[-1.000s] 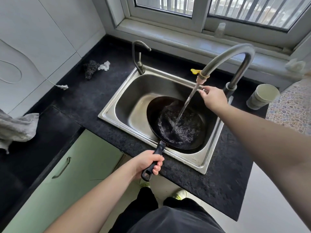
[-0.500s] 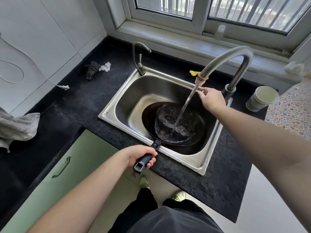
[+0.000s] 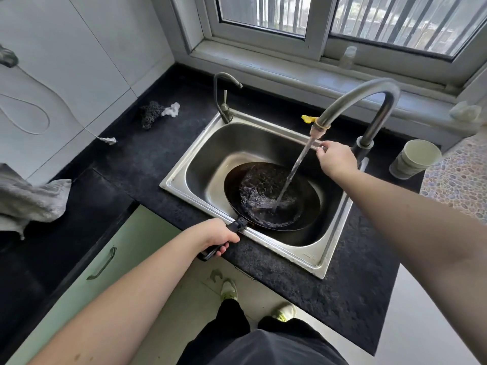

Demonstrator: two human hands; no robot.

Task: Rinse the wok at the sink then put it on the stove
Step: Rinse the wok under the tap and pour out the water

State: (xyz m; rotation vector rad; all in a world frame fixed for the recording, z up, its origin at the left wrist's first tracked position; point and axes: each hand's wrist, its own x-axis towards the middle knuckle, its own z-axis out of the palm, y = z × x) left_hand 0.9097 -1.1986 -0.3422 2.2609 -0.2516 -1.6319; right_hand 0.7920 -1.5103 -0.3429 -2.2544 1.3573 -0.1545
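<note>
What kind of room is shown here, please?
Most likely a home kitchen: a steel sink set in a dark countertop under a window, a wok under the running tap.

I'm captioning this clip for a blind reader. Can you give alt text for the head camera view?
A person's left hand grips the handle of a black wok in a steel sink while water from the tall faucet streams into it. Their right hand holds the faucet lever. A paper cup stands on the dark counter.
</note>
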